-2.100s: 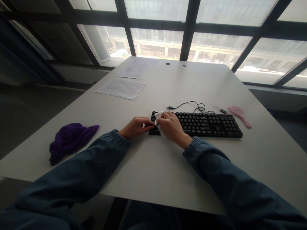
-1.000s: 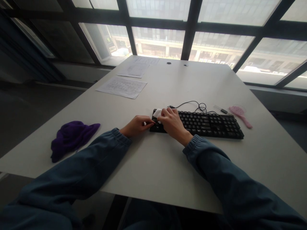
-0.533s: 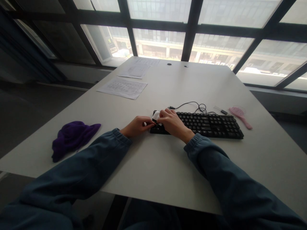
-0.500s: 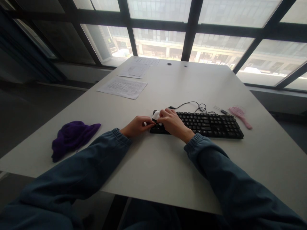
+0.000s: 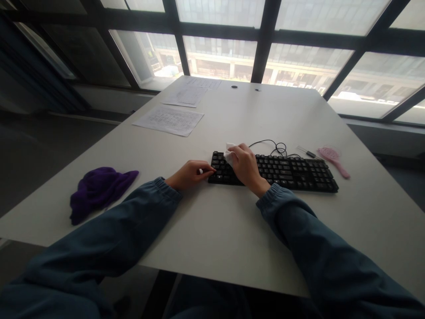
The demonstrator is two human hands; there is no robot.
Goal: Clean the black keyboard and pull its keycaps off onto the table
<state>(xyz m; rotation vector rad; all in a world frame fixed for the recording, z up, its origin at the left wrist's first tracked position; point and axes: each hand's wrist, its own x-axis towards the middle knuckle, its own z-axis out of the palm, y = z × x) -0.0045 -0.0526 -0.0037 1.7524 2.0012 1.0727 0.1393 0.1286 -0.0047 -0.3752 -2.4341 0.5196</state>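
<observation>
A black keyboard (image 5: 279,173) lies flat on the white table. My left hand (image 5: 191,174) is closed at its left end, thumb and forefinger pinching the edge near the corner keys. Over the keyboard's left part, my right hand (image 5: 244,166) is closed on a crumpled white tissue (image 5: 229,153), which pokes out past the fingertips. Some keys in the left half are hidden beneath that hand. Whether the tissue touches the keys cannot be made out.
A purple cloth (image 5: 101,191) lies at the left. Printed papers (image 5: 169,119) are spread at the back left. Beyond the keyboard runs its black cable (image 5: 277,146); a small thin brush (image 5: 310,154) and a pink hairbrush (image 5: 334,159) lie at its right. Windows stand behind the table.
My right hand has moved a little right with the tissue, away from the keyboard's left end, uncovering its corner keys. My left hand has stayed at the edge.
</observation>
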